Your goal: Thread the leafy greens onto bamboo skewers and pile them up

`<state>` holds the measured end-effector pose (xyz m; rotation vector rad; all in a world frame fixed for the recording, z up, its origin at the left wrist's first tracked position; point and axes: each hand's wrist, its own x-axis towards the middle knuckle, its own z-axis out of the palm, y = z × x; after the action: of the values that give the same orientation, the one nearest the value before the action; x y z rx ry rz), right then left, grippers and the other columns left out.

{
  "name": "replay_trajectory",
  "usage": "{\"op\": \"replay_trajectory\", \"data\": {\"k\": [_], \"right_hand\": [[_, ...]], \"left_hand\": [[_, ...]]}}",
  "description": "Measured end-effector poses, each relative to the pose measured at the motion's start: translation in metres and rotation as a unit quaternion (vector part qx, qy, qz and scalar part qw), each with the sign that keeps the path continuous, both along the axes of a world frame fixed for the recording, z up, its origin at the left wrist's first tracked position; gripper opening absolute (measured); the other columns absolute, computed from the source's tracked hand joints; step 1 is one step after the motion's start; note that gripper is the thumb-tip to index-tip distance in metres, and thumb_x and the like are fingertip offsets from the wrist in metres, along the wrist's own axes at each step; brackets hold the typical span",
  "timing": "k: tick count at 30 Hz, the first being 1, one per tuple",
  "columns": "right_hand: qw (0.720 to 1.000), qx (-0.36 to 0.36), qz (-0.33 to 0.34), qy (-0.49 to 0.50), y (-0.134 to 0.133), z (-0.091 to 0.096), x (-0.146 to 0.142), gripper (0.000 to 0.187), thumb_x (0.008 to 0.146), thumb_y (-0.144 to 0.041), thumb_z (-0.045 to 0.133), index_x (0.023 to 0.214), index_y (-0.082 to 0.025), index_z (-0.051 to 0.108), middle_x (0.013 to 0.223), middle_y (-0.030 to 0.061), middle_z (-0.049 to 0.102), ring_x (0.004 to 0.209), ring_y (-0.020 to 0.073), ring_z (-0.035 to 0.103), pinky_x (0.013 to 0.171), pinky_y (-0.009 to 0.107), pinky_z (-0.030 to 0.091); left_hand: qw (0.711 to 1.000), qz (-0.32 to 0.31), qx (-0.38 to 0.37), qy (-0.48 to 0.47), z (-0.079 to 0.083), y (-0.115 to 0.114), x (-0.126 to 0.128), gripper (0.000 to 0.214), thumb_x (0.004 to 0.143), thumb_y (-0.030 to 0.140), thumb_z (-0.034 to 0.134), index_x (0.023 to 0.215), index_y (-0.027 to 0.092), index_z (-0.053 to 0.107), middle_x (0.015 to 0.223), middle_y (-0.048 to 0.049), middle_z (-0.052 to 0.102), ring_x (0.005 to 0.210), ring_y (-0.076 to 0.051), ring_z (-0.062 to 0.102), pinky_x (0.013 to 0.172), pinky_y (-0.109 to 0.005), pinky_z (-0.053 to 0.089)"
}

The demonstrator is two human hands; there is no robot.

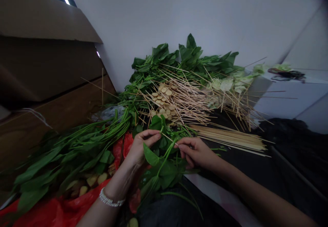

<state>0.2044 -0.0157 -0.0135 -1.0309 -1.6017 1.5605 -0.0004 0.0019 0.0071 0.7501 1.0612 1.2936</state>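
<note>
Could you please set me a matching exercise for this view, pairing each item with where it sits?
Items:
1. Beaded bracelet
2. Bundle of bamboo skewers
3. Red plastic bag
4. Round pale slices

Places:
A. Among the loose skewers on the leafy greens
B. Around the left wrist
C. At lower left, beneath the leafy greens
D. Beyond the right hand

Pairs: 1-B, 2-D, 3-C, 4-A
</note>
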Motion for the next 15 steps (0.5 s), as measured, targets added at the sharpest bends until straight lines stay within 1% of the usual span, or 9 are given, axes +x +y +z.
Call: {"op": "replay_trajectory", "data": {"k": [5, 10, 12, 15], "right_hand": [[1.000, 0.002, -0.002, -0.020, -0.001, 0.001, -0.002, 0.025, 0.086, -0.039, 0.055, 0.095, -0.016, 0.062, 0.061, -0.0057, 0.057, 0.032, 0.0042, 0.046, 0.031, 0.016, 0.030], [1.000, -0.014, -0.011, -0.012, -0.003, 0.000, -0.006, 0.024, 0.085, -0.039, 0.056, 0.091, -0.017, 0.062, 0.059, -0.0062, 0.056, 0.032, 0.0055, 0.048, 0.031, 0.017, 0.030], [1.000, -0.011, -0.013, -0.007, -0.004, -0.002, -0.008, 0.023, 0.086, -0.038, 0.055, 0.091, -0.017, 0.061, 0.060, -0.0057, 0.057, 0.032, 0.0057, 0.049, 0.032, 0.017, 0.030], [1.000, 0.009, -0.016, -0.004, -0.004, -0.003, -0.010, 0.022, 0.087, -0.037, 0.054, 0.090, -0.017, 0.061, 0.060, -0.0053, 0.057, 0.033, 0.0060, 0.049, 0.033, 0.017, 0.031]], "left_hand": [[1.000, -0.006, -0.004, 0.008, 0.001, 0.001, 0.000, 0.037, 0.036, 0.023, 0.094, 0.065, 0.014, 0.074, 0.060, -0.0009, 0.072, 0.053, -0.010, 0.063, 0.054, -0.019, 0.048], [0.999, -0.017, 0.005, 0.028, -0.009, 0.003, -0.002, 0.032, 0.042, 0.023, 0.093, 0.067, 0.016, 0.075, 0.061, -0.0010, 0.073, 0.054, -0.010, 0.063, 0.055, -0.018, 0.047], [0.998, -0.039, 0.015, 0.047, -0.015, 0.002, 0.000, 0.028, 0.045, 0.023, 0.092, 0.066, 0.017, 0.075, 0.063, -0.0009, 0.073, 0.055, -0.010, 0.063, 0.056, -0.019, 0.048], [0.990, -0.097, 0.037, 0.091, -0.021, 0.000, 0.005, 0.026, 0.046, 0.026, 0.092, 0.064, 0.016, 0.076, 0.064, -0.0020, 0.073, 0.056, -0.011, 0.062, 0.056, -0.019, 0.048]]}}
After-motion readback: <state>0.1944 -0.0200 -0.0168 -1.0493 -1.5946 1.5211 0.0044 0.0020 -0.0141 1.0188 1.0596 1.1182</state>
